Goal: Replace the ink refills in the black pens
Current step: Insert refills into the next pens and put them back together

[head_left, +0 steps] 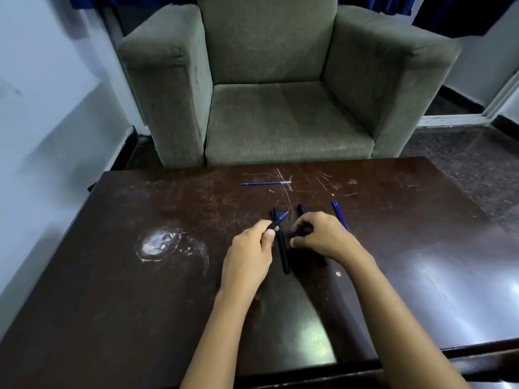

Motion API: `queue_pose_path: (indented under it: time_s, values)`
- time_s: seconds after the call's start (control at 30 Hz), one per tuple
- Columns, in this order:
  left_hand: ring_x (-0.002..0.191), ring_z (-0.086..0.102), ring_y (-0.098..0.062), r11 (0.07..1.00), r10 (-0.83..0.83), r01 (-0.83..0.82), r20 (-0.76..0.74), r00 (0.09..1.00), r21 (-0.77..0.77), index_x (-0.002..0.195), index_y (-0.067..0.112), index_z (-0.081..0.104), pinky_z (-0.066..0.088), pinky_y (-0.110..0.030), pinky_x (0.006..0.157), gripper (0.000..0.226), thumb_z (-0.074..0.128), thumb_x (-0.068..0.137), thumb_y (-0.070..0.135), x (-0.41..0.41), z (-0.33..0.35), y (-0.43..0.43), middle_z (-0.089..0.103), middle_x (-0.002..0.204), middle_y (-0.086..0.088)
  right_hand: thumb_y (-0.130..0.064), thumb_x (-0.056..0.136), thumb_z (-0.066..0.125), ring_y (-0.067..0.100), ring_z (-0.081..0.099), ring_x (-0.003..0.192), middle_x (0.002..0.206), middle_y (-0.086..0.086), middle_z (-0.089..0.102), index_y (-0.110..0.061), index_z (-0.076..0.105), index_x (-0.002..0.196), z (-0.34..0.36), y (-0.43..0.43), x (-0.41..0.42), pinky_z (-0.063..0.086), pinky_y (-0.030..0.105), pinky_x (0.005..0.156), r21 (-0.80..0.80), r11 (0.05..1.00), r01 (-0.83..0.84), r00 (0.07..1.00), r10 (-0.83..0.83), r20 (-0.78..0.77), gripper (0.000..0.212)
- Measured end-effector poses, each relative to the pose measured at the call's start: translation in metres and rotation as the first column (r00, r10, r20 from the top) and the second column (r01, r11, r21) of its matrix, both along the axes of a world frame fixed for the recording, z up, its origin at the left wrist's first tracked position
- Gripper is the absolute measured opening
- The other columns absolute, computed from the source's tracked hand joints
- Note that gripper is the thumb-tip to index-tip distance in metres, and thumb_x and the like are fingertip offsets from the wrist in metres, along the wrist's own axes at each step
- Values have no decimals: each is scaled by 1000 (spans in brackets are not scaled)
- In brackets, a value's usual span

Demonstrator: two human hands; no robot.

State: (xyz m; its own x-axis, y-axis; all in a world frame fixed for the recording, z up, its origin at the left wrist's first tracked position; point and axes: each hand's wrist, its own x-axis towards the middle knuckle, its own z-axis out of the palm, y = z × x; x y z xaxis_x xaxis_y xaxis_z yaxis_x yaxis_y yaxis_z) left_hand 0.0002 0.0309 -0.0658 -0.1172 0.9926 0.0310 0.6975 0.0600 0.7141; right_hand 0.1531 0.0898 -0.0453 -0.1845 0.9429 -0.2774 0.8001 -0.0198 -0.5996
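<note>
Left hand pinches a black pen, tip pointing away and rightward; right hand grips a black piece.

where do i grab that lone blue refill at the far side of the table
Pinch the refill at mid-shaft, coming straight down from above, across its length. It lies flat and crosswise on the table, tip to the left, pale end right, with nothing close beside it, so both long sides are free.
</note>
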Motion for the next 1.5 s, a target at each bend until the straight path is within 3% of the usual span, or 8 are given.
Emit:
queue_pose_path:
  time_s: [0.17, 0.4, 0.73, 0.97, 1.03, 1.13, 1.33, 1.5]
  values:
    - [96, 63, -22, 991, -3, 41, -288, 958, 127, 124, 33, 57, 48, -40, 81, 27, 46, 99, 30, -6, 0, -1, 66, 102, 3, -17, 94, 50, 18, 53, 102, 104, -2, 61, -24, 63, 109, 12, -1, 1, 40, 27, 83, 293, 955, -37, 991, 73, -114, 21]
    - [80, 64, -22, 958, -35, 160, -457, 889, 236, 90, 21, 64, 44, -37, 67, 12, 57, 93, 30, -5, 0, 1, 68, 80, 2, -23, 101, 37, 31, 53, 108, 99, 8, 62, -18, 55, 96, 19, -8, -11, 33, 41, 91, 67, 928, -366, 907, 339, 249, 20]
    - [84, 61, -18, 981, -110, 118, 61, 992, -155, 76, 26, 58, 51, -42, 80, 41, 32, 99, 48, -12, 14, -1, 65, 82, 6, -5, 76, 52, 19, 52, 87, 79, -15, 61, -17, 69, 96, 3, 1, 2, 31, 31, 69, 598, 643, -478, 874, 421, 245, 29]
    - [88, 60, -16, 989, -146, 142, -241, 959, -33, 106, 35, 58, 40, -31, 64, 23, 39, 99, 45, -14, 17, -5, 63, 96, 9, -56, 87, 51, 13, 62, 84, 88, -10, 68, -33, 64, 105, 11, 0, 5, 50, 35, 74, 401, 850, -342, 932, 360, 31, 32]
    - [93, 62, -18, 988, -153, 152, -241, 958, -23, 109, 35, 57, 44, -31, 66, 22, 41, 98, 45, -11, 16, -5, 65, 103, 8, -43, 91, 53, 17, 61, 80, 81, -5, 66, -28, 65, 95, 5, 0, 4, 49, 36, 70, 404, 836, -371, 928, 347, 135, 20]
    - [94, 62, -19, 988, -155, 150, -240, 958, -39, 111, 34, 56, 44, -32, 66, 23, 39, 99, 44, -11, 15, -4, 65, 105, 7, -16, 78, 70, 5, 52, 83, 97, -5, 56, -25, 54, 98, 6, 0, 3, 43, 20, 72, 370, 861, -350, 910, 407, -85, 27]
    - [92, 63, -20, 988, -154, 151, -249, 956, -29, 109, 35, 56, 48, -34, 68, 22, 40, 98, 44, -11, 11, -4, 65, 103, 8, -36, 94, 54, 5, 52, 65, 69, -9, 59, -20, 67, 91, 7, 1, 6, 39, 27, 64, 303, 904, -303, 949, 315, 10, 21]
    - [92, 63, -20, 988, -156, 150, -287, 945, -45, 111, 34, 55, 47, -33, 66, 21, 40, 99, 42, -11, 9, -2, 65, 104, 8, -24, 78, 74, 4, 52, 78, 95, -9, 57, -25, 53, 103, 10, -2, 6, 43, 16, 69, 244, 925, -291, 918, 341, -201, 32]
